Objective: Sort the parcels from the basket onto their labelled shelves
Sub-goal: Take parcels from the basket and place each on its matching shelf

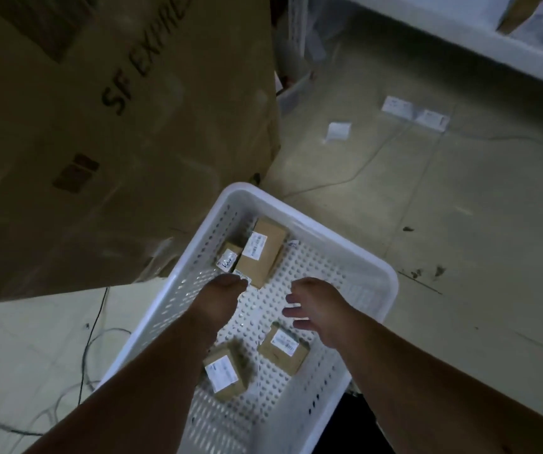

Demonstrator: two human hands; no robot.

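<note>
Cardboard parcels (261, 251), four, in basket (338, 244)

This is looking like a parcel storeroom: a big SF Express box (116, 126) is standing at 10 o'clock, labelled parcels (263, 250) are lying in a white basket (378, 267), and shelves (460, 37) are showing at 1 o'clock.

There is just one camera, and it sits on your head. It looks forward and steeply down, so you see your own two arms reaching out from the bottom edge. The white basket (299, 211) is close below you and fills the lower middle. The wide lens also takes in the floor (460, 208), a big cardboard box (116, 126) at left and a shelf (460, 37) at top right.
</note>
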